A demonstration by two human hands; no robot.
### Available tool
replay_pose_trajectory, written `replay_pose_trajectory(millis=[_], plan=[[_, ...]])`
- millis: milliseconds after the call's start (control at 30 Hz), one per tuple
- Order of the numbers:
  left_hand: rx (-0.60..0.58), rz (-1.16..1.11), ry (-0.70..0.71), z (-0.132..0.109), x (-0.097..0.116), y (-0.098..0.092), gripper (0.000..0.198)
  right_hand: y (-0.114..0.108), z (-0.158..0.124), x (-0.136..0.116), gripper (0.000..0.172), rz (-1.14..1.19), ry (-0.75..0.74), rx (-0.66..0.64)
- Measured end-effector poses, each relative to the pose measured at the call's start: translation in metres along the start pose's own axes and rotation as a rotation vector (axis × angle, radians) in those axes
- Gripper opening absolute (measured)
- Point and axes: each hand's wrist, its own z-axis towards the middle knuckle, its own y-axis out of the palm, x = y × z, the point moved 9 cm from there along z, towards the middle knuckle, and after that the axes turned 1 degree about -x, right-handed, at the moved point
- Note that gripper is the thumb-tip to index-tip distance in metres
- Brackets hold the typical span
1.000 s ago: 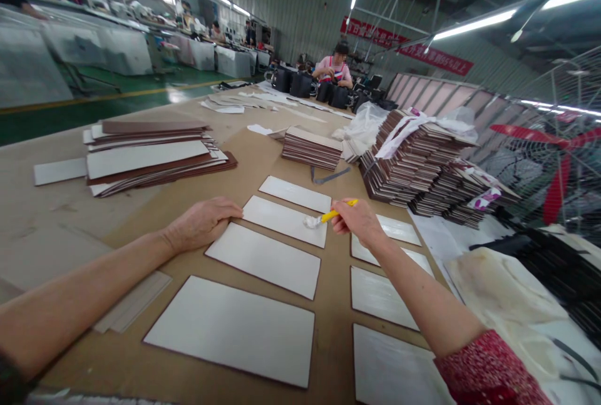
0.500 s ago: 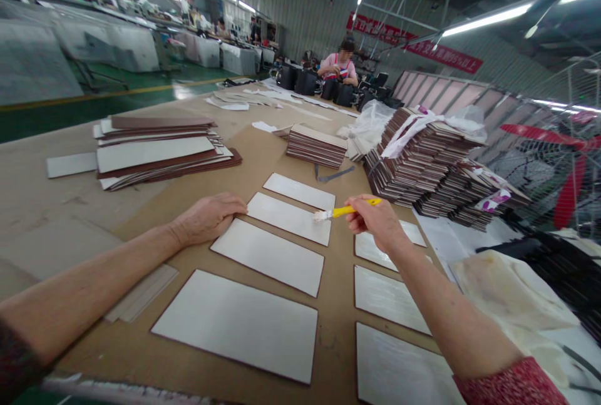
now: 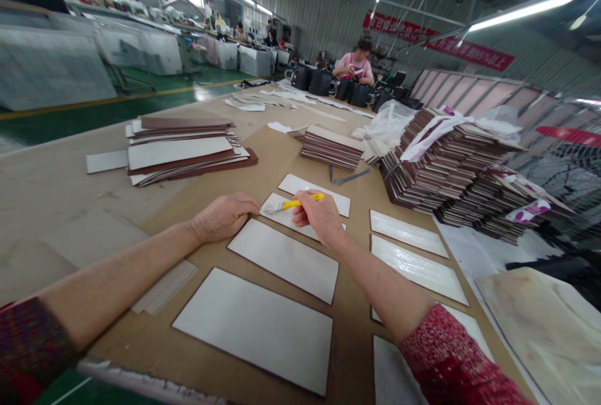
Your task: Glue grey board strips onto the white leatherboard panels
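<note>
Brush bristles touch the left part of a narrow white panel (image 3: 282, 216), second from the far end of the near column. My right hand (image 3: 319, 214) is closed round the yellow handle of a paintbrush (image 3: 290, 204), covering the panel's middle. At the panel's left corner, my left hand (image 3: 228, 216) has its fingers together and bent, their tips pressed on the edge. Beyond lies a smaller white panel (image 3: 335, 200); closer to me are two larger ones, a middle panel (image 3: 284, 259) and the biggest panel (image 3: 256, 327). All have thin dark edges.
Right of my arm lie glossy wet-looking panels (image 3: 417, 267). Brown-and-white strips (image 3: 183, 154) are stacked at left, a small stack (image 3: 331, 148) behind, and tall board stacks (image 3: 436, 161) at right with a cloth (image 3: 539, 317) below. A co-worker (image 3: 354, 66) sits at the far end.
My right hand has swept the brush leftward along the panel, from its right end to near my left hand. The left hand stays at the panel's corner. The view has turned slightly left.
</note>
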Motion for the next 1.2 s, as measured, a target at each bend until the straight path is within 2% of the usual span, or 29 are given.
replay_pose_trajectory(millis=[133,267,500,733,933,1067,1200], plan=[[0.008,-0.002,0.000,0.000,0.001,-0.001,0.035,-0.002,0.000,-0.002,0.015,-0.098,0.012,-0.009],[0.017,0.000,0.002,0.000,0.001,-0.001,0.034,-0.020,-0.005,-0.010,0.012,-0.191,0.024,-0.004],[0.025,0.013,0.000,-0.001,-0.001,-0.001,0.032,-0.066,-0.014,-0.002,0.013,-0.250,0.060,0.036],[0.024,0.016,-0.001,0.000,-0.001,-0.001,0.030,-0.116,-0.039,0.005,0.014,-0.292,0.083,0.098],[0.027,0.012,-0.006,0.001,0.000,-0.002,0.029,-0.147,-0.056,0.004,0.015,-0.377,0.088,0.156],[0.022,0.006,-0.011,0.000,-0.001,-0.002,0.028,-0.157,-0.065,-0.007,0.017,-0.444,0.057,0.187],[0.020,0.001,-0.019,-0.001,-0.004,0.001,0.029,-0.150,-0.071,-0.017,0.017,-0.519,0.007,0.179]])
